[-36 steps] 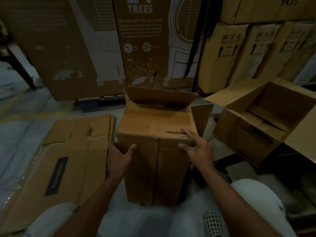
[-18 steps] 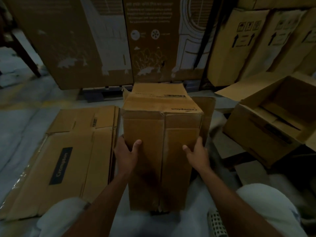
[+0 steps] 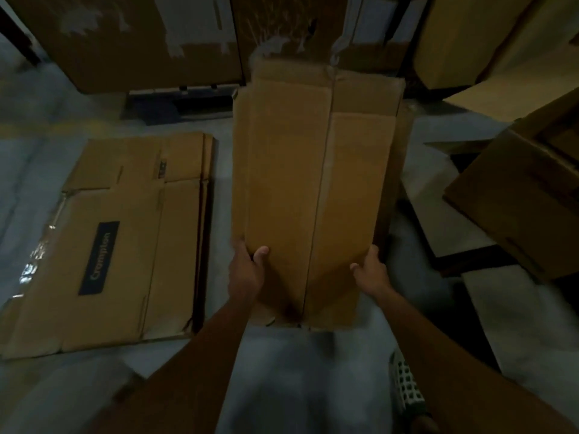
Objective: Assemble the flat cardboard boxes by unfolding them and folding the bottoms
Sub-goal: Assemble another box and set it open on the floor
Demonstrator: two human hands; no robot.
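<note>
Between your two forearms, the cardboard box [image 3: 313, 183] fills the centre of the head view, its long side facing you and a seam running down the middle. Your left hand [image 3: 246, 270] grips its near left edge: thumb on the facing panel, fingers wrapped behind and hidden. Your right hand [image 3: 371, 272] grips the near right edge the same way, thumb forward, other fingers out of sight behind the panel. Far-end flaps look folded over, but that end is blurred, so can't confirm how they sit. Left of the box, just beside it, a stack of flat boxes [image 3: 125, 239] lies on the grey floor [image 3: 37, 158], top one showing a dark "Crompton" label [image 3: 99, 257]. On your right, well apart, sits an assembled box [image 3: 513, 198]. Large printed cartons [image 3: 125, 36] stand along the back.
</note>
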